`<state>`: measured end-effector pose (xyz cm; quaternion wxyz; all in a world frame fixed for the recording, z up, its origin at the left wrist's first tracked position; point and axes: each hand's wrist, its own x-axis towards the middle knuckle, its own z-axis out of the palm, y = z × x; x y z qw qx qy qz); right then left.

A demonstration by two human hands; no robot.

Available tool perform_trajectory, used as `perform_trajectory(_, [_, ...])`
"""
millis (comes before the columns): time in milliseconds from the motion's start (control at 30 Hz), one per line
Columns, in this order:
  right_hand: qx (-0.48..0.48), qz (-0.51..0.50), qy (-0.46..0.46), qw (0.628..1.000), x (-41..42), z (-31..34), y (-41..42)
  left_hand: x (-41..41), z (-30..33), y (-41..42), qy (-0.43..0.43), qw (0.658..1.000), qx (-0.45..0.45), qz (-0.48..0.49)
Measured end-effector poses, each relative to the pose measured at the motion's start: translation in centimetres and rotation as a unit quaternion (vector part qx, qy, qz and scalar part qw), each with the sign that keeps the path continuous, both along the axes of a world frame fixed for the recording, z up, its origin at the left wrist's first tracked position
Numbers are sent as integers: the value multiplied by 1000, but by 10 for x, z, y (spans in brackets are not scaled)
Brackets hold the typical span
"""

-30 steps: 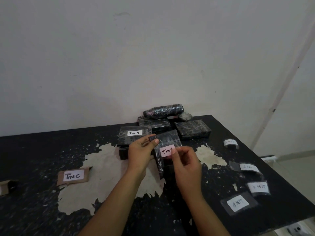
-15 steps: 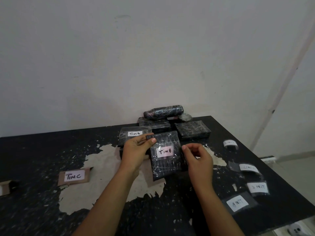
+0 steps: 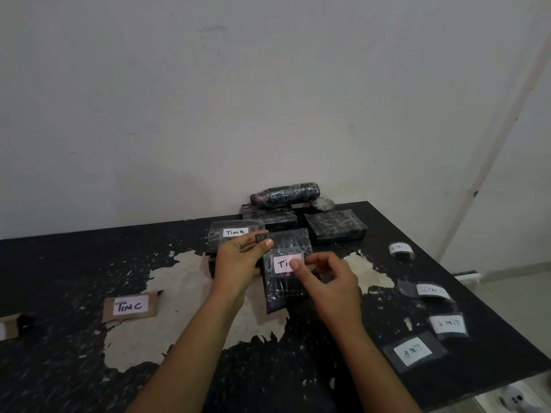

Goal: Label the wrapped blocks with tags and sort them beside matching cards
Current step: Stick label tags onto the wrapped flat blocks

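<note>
Blocks wrapped in film are clustered at the far middle of the table (image 3: 89,263), and the one in work (image 3: 286,281) is held tilted up off the surface in front of that cluster. The left hand (image 3: 238,263) grips its upper left corner, thumb on the front and fingers curled behind; the right hand (image 3: 331,278) has its thumb pressed on a white tag (image 3: 283,263) on the block's face, covering the last letter, with the other fingers bent loosely and holding nothing else. Just behind, another block already carries a "TimB" tag (image 3: 235,232), so I judge two blocks labelled or nearly so. At least two plain blocks (image 3: 334,228) and a wrapped roll (image 3: 284,193) at the back show no tag. Four loose tags (image 3: 413,351) wait along the right edge, well apart from the blocks. A "TimC" card (image 3: 129,307) lies at the left with no block beside it, and part of another card (image 3: 7,327) shows at the left edge. Sorting seems hardly begun.
</note>
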<state>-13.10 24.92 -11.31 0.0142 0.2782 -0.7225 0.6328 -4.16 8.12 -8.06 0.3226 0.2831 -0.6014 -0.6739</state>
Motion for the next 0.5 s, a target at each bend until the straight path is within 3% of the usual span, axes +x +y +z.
perform_trajectory(500, [-23, 5, -73, 997, -7, -4, -8, 7, 2, 7, 48, 998, -25, 27])
